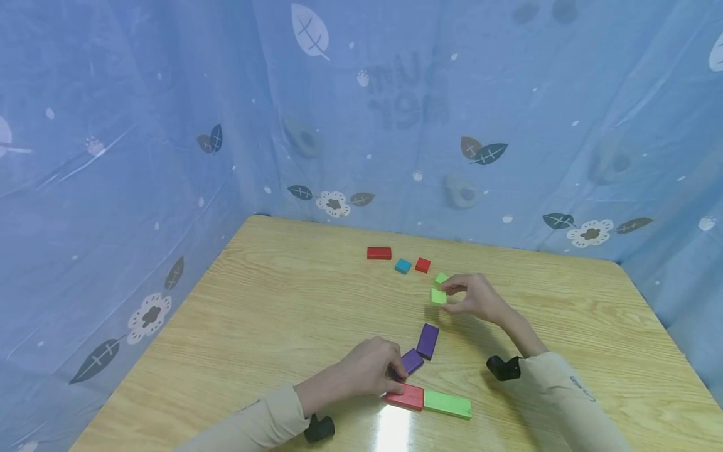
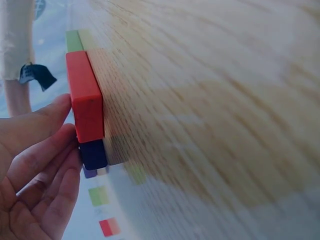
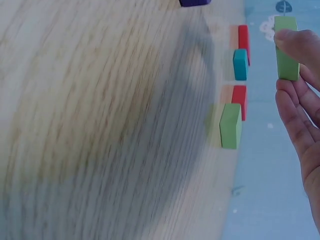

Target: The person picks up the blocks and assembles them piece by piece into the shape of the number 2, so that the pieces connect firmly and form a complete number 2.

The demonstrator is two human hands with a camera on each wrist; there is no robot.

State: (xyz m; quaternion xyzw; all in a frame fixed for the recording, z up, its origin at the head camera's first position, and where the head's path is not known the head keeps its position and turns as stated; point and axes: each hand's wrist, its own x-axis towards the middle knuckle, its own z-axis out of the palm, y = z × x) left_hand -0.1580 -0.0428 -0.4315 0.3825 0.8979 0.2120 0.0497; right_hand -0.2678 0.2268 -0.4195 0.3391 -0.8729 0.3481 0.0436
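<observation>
My right hand (image 1: 477, 298) pinches a light green block (image 3: 287, 60) between thumb and fingers, held above the table. A second light green block (image 3: 231, 126) stays on the table behind it. My left hand (image 1: 369, 367) is at the near group, its thumb touching the red block (image 1: 408, 397). Its other fingers rest loosely by the seam of that block and a purple block (image 1: 412, 361); exact contact is hard to tell. End to end with the red block lies a long green block (image 1: 449, 404). Another purple block (image 1: 428, 341) touches the first one's far end.
Toward the back of the wooden table (image 1: 271, 301) lie a long red block (image 1: 379, 253), a small blue block (image 1: 403, 266) and a small red block (image 1: 423, 265). A blue patterned curtain (image 1: 395, 125) hangs around the back and sides.
</observation>
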